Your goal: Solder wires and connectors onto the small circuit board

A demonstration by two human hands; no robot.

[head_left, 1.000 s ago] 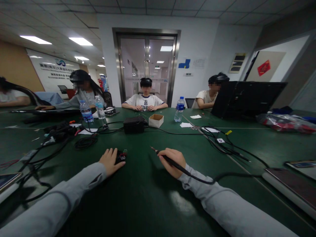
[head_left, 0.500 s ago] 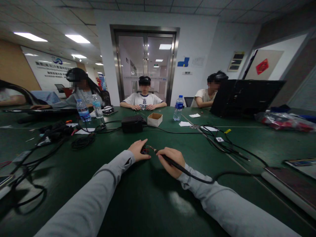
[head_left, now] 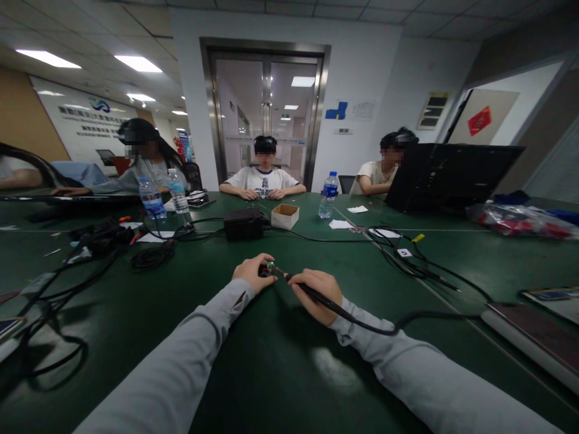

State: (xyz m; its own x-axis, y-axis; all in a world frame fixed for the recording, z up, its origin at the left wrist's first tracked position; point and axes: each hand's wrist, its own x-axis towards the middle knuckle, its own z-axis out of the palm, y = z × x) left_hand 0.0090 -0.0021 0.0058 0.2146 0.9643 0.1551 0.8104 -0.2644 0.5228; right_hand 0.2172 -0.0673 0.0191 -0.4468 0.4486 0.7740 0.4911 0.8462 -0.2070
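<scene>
Over the middle of the green table, my left hand curls its thumb and fingers around a small green circuit board with thin wires. A dark part with some red sits under the board, mostly hidden by the fingers. My right hand grips a soldering iron like a pen. The iron's metal tip points left and meets or nearly meets the board; I cannot tell which. From its back end a black cord runs along my right forearm toward the right side.
Beyond my hands stand a black box, a small open carton and a water bottle. Tangled cables lie left, more cables right. A monitor stands at right. Several people sit around the table.
My left fingers have closed in around the circuit board, and its green face now shows brighter. The soldering iron stays close beside it in my right hand. The view has tilted slightly.
</scene>
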